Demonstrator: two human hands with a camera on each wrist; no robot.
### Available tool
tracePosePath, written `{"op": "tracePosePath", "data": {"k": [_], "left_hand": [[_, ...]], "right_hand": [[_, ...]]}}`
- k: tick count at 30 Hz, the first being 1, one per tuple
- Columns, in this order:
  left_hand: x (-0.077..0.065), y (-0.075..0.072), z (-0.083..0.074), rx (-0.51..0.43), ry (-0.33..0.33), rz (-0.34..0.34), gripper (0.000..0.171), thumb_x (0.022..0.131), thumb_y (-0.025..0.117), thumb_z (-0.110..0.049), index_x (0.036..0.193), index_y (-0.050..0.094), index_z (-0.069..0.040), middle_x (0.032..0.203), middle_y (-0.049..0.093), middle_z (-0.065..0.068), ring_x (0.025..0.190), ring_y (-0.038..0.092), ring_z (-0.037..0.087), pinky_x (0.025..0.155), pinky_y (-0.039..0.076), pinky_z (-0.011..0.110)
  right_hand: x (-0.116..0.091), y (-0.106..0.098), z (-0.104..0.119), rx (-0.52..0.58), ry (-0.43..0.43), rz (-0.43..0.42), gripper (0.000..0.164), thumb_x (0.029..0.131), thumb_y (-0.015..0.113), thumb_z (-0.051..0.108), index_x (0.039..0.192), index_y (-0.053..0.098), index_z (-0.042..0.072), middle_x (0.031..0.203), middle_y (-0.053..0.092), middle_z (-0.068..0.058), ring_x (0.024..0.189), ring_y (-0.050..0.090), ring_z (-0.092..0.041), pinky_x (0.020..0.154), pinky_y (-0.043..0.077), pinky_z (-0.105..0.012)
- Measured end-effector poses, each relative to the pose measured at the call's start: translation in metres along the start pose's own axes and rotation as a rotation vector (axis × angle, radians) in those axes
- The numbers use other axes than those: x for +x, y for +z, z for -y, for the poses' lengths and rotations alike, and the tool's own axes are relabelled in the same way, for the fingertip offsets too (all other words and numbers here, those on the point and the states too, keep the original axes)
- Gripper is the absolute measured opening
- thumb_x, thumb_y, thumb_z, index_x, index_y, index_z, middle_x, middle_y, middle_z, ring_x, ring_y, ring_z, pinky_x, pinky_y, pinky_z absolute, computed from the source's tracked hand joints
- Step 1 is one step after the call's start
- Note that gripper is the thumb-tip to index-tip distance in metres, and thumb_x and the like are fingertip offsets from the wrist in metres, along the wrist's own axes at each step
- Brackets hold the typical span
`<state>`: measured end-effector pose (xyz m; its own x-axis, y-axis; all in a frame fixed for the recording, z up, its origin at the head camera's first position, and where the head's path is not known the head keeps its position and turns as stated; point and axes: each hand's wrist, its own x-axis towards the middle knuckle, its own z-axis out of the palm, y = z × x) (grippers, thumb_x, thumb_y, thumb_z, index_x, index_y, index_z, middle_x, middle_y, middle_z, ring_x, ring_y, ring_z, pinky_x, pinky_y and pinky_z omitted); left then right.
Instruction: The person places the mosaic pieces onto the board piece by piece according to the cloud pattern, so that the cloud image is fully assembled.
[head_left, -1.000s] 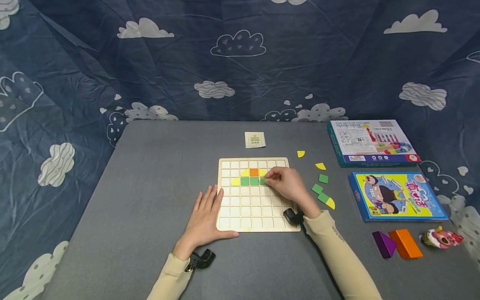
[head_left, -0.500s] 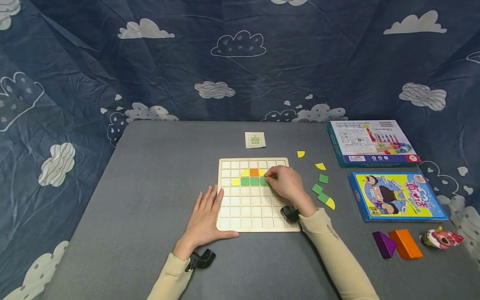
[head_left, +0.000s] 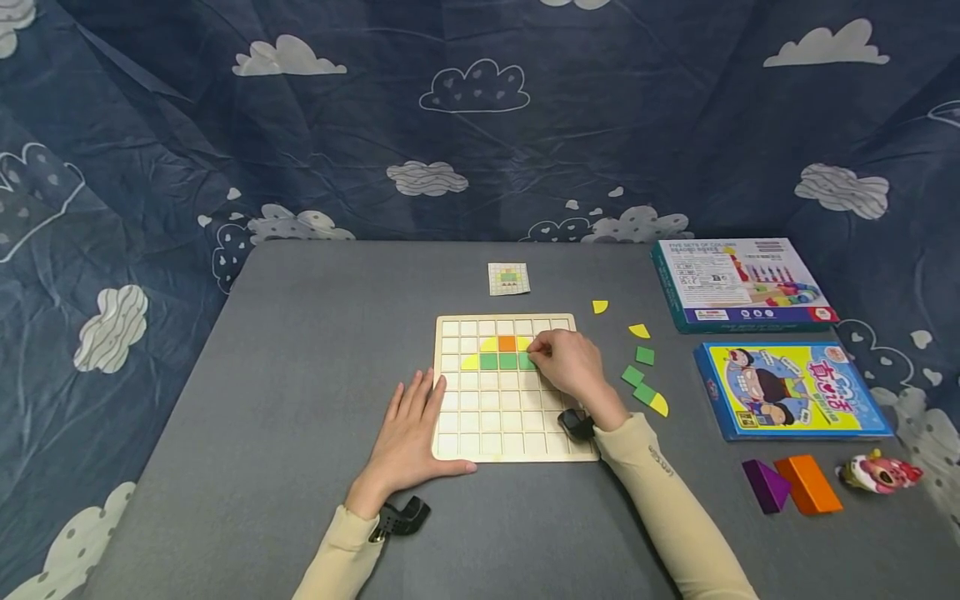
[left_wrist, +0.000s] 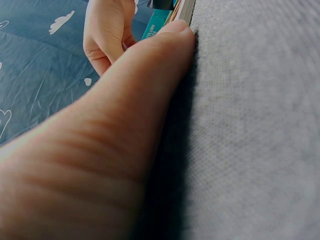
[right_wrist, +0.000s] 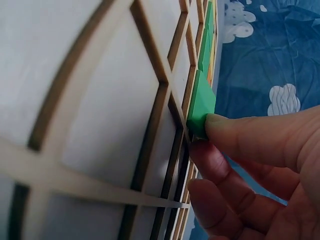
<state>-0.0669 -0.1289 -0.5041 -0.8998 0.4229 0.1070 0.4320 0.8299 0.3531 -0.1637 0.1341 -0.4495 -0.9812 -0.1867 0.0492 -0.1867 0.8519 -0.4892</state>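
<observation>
My right hand (head_left: 570, 362) pinches a green square tile (right_wrist: 201, 107) between thumb and forefinger. In the right wrist view that tile sits tilted at a cell of the wooden grid board (head_left: 510, 425), at the end of a row of green squares (head_left: 498, 362). Above the row lies an orange square (head_left: 507, 343) with yellow quarter-round tiles (head_left: 489, 343) on both sides; another yellow quarter-round (head_left: 470, 362) starts the green row. My left hand (head_left: 405, 433) lies flat with spread fingers along the board's left edge, its thumb by the bottom corner.
Right of the board lie loose green squares (head_left: 644, 356) and yellow quarter-rounds (head_left: 639, 331). A small pattern card (head_left: 508, 279) is behind the board. Farther right are two flat boxes (head_left: 742, 283), a purple block (head_left: 767, 485), an orange block (head_left: 808, 483) and a figurine (head_left: 879, 473).
My right wrist and forearm have shifted slightly left, while the fingertips stay at the same cell with the green tile. My left hand keeps its place on the board.
</observation>
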Motion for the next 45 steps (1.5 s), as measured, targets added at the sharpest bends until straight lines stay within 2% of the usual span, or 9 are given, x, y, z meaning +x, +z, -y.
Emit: {"op": "tracePosePath", "data": {"k": [6, 11, 15, 20, 23, 26, 30, 39, 45], "left_hand": [[0.0, 0.001, 0.0, -0.024, 0.018, -0.035, 0.124, 0.066, 0.053, -0.085, 0.151, 0.017, -0.001, 0.155, 0.013, 0.019, 0.143, 0.005, 0.03, 0.114, 0.001, 0.045], [-0.001, 0.001, 0.0, -0.034, 0.017, -0.036, 0.125, 0.066, 0.052, -0.086, 0.151, 0.017, -0.002, 0.155, 0.013, 0.02, 0.143, 0.005, 0.03, 0.114, 0.001, 0.045], [-0.001, 0.0, 0.0, -0.031, 0.014, -0.033, 0.125, 0.066, 0.054, -0.084, 0.151, 0.017, -0.001, 0.155, 0.013, 0.02, 0.143, 0.005, 0.031, 0.114, 0.001, 0.045], [0.0, 0.0, 0.0, -0.026, 0.001, -0.011, 0.125, 0.066, 0.057, -0.083, 0.152, 0.014, -0.003, 0.156, 0.01, 0.018, 0.143, 0.002, 0.028, 0.114, -0.001, 0.043], [0.0, 0.0, 0.0, -0.018, -0.004, 0.004, 0.125, 0.066, 0.058, -0.082, 0.152, 0.012, -0.004, 0.156, 0.009, 0.017, 0.143, 0.0, 0.027, 0.114, -0.002, 0.042], [0.0, 0.0, 0.0, -0.011, -0.003, 0.008, 0.125, 0.066, 0.059, -0.081, 0.152, 0.011, -0.005, 0.156, 0.008, 0.017, 0.143, -0.001, 0.027, 0.114, -0.003, 0.042], [0.0, 0.0, 0.0, -0.008, -0.003, 0.005, 0.125, 0.065, 0.06, -0.08, 0.152, 0.012, -0.005, 0.156, 0.008, 0.017, 0.143, 0.0, 0.027, 0.114, -0.003, 0.042], [0.0, 0.001, -0.002, -0.006, -0.006, 0.016, 0.125, 0.065, 0.061, -0.08, 0.153, 0.011, -0.005, 0.157, 0.007, 0.016, 0.143, -0.002, 0.026, 0.114, -0.004, 0.041], [0.0, 0.0, -0.001, -0.009, -0.013, 0.019, 0.125, 0.066, 0.061, -0.079, 0.153, 0.01, -0.006, 0.157, 0.006, 0.016, 0.143, -0.002, 0.026, 0.114, -0.003, 0.042]], "right_hand": [[0.0, 0.0, 0.001, -0.021, 0.007, 0.0, 0.004, 0.084, 0.072, 0.013, 0.08, 0.074, 0.013, 0.069, 0.063, 0.004, 0.061, 0.055, -0.015, 0.05, 0.042, -0.034], [-0.001, 0.0, 0.0, -0.014, 0.001, -0.001, 0.006, 0.083, 0.072, 0.012, 0.078, 0.073, 0.013, 0.066, 0.06, 0.004, 0.059, 0.053, -0.015, 0.049, 0.04, -0.032], [-0.004, -0.002, -0.003, 0.021, -0.012, 0.021, 0.003, 0.085, 0.071, 0.013, 0.083, 0.074, 0.012, 0.069, 0.062, 0.004, 0.061, 0.053, -0.014, 0.052, 0.041, -0.033], [-0.01, -0.006, -0.01, 0.085, -0.051, 0.07, 0.008, 0.086, 0.069, 0.012, 0.092, 0.075, 0.01, 0.077, 0.063, 0.002, 0.066, 0.054, -0.014, 0.059, 0.044, -0.035], [-0.016, -0.009, -0.015, 0.138, -0.057, 0.076, 0.01, 0.087, 0.068, 0.013, 0.095, 0.074, 0.009, 0.078, 0.062, 0.002, 0.065, 0.052, -0.015, 0.059, 0.043, -0.034], [-0.023, -0.014, -0.023, 0.19, -0.046, 0.044, 0.011, 0.088, 0.069, 0.015, 0.094, 0.074, 0.008, 0.073, 0.06, 0.001, 0.06, 0.048, -0.016, 0.054, 0.039, -0.032], [-0.035, -0.023, -0.036, 0.202, -0.026, -0.023, 0.012, 0.088, 0.07, 0.015, 0.094, 0.074, 0.007, 0.07, 0.058, 0.0, 0.057, 0.045, -0.016, 0.048, 0.035, -0.031], [-0.069, -0.049, -0.071, 0.183, 0.009, -0.225, 0.014, 0.088, 0.069, 0.015, 0.096, 0.073, 0.004, 0.079, 0.065, -0.004, 0.064, 0.051, -0.017, 0.049, 0.039, -0.026], [-0.09, -0.059, -0.09, 0.18, 0.111, -0.22, 0.02, 0.089, 0.068, 0.018, 0.101, 0.071, 0.002, 0.08, 0.062, -0.006, 0.067, 0.049, -0.019, 0.051, 0.039, -0.022]]}}
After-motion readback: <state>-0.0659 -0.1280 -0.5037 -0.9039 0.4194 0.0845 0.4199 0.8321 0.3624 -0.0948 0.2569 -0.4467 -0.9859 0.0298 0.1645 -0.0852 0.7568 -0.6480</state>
